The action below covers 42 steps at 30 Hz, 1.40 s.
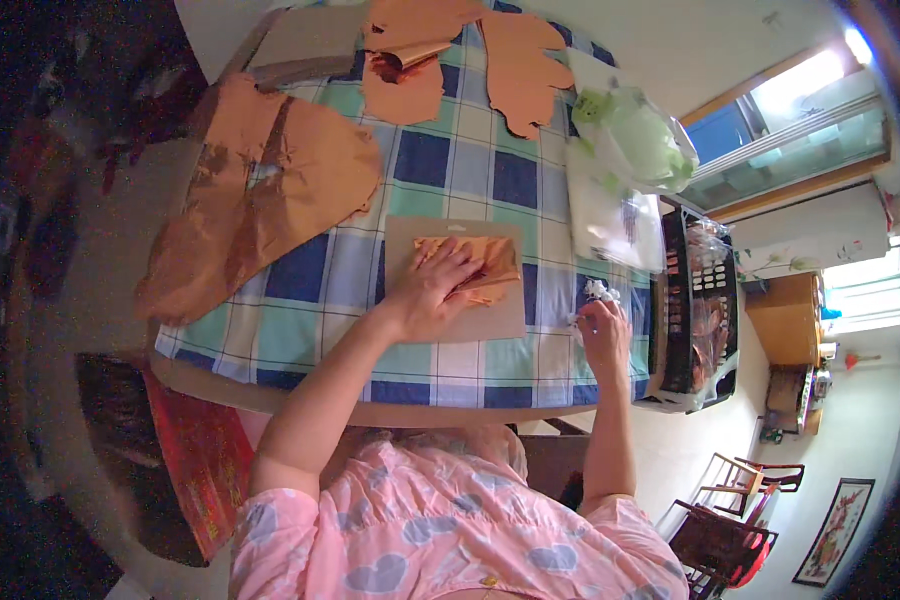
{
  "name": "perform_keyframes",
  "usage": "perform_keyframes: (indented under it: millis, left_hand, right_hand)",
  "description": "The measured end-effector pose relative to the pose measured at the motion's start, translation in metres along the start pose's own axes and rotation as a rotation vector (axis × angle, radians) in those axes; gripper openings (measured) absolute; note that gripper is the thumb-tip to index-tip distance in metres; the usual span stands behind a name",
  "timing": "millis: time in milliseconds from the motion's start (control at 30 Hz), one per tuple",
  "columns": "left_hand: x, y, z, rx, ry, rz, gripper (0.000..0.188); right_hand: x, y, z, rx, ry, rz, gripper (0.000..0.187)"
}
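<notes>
My left hand (436, 287) lies flat, fingers stretched out, on a folded piece of shiny copper-coloured foil (495, 258). Under the foil is a grey-brown cardboard sheet (495, 322) with a small slot near its far edge. Further right, my right hand (605, 332) has its fingertips drawn together low over the tablecloth. Small white bits (597, 289) lie at its fingers. Whatever is between those fingertips is too small to name.
A checked cloth (428, 158) covers the table. Large copper-coloured sheets (315, 160) lie at the left, with cut-out copper shapes (523, 70) at the back. Pale green plastic bags (642, 140) and a black basket (708, 290) with wrapped copper-coloured things stand along the right side.
</notes>
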<state>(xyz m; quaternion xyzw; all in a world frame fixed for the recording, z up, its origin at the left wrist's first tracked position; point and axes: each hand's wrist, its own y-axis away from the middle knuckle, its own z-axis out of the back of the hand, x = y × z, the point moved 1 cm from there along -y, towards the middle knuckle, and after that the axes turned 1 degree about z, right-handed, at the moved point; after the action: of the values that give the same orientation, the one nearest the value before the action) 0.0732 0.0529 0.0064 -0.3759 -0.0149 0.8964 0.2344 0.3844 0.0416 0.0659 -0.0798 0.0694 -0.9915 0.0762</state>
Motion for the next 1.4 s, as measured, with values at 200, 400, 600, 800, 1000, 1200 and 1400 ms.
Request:
perform_keyframes:
  millis: [200, 400, 600, 800, 1000, 1200, 1400]
  left_hand:
    - [0.002, 0.0, 0.0, 0.016, -0.01, -0.004, 0.051]
    - [-0.004, -0.001, 0.005, 0.03, -0.01, 0.049, 0.051]
    - [-0.005, 0.002, 0.004, 0.007, 0.055, 0.036, 0.05]
    - [-0.003, 0.002, 0.005, -0.005, 0.044, 0.026, 0.051]
    - [-0.005, 0.002, 0.008, 0.051, 0.057, 0.032, 0.053]
    - [-0.003, 0.002, 0.004, 0.041, 0.069, 0.045, 0.052]
    - [-0.007, -0.003, 0.007, 0.028, -0.03, -0.015, 0.057]
  right_hand:
    - [0.069, -0.015, -0.019, -0.043, -0.557, 0.069, 0.014]
    - [0.12, -0.015, -0.06, 0.02, -0.866, 0.002, 0.026]
    - [0.129, 0.007, -0.054, -0.095, -0.448, 0.436, 0.034]
    - [0.133, -0.001, -0.062, 0.001, -0.215, 0.453, 0.047]
    - [0.129, 0.012, -0.058, -0.063, -0.325, 0.29, 0.05]
    - [0.136, 0.023, -0.049, -0.038, -0.355, 0.43, 0.046]
    - [0.137, -0.004, -0.066, -0.034, -0.322, 0.453, 0.033]
